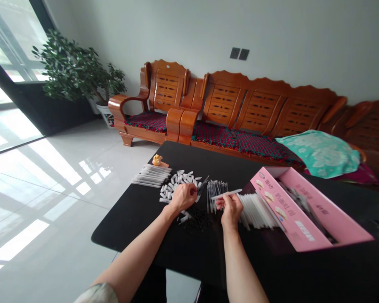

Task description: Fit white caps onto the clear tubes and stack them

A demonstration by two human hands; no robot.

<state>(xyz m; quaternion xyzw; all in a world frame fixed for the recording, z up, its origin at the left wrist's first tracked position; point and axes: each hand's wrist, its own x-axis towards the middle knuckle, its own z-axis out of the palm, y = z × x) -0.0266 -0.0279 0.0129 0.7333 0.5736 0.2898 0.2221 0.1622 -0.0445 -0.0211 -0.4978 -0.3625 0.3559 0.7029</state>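
My right hand (231,209) pinches a slim white pen barrel (226,194), held almost level above the table. Beneath it lies a row of thin pen refills (217,186) with dark tips. My left hand (184,197) is closed over the heap of short white pen caps (177,180), its fingertips turned toward the right. Whatever those fingers grip is hidden; some dark slender pieces (203,185) show just beyond them. Small black parts (197,219) are scattered in front of the left hand. More white barrels (259,211) lie side by side to the right of my right hand.
A pink open box (295,216) with dark contents stands on the black table (129,223) at right. Several white pens (152,175) lie at the table's left edge, near a small orange figurine (157,160). Behind the table runs a wooden sofa (227,99).
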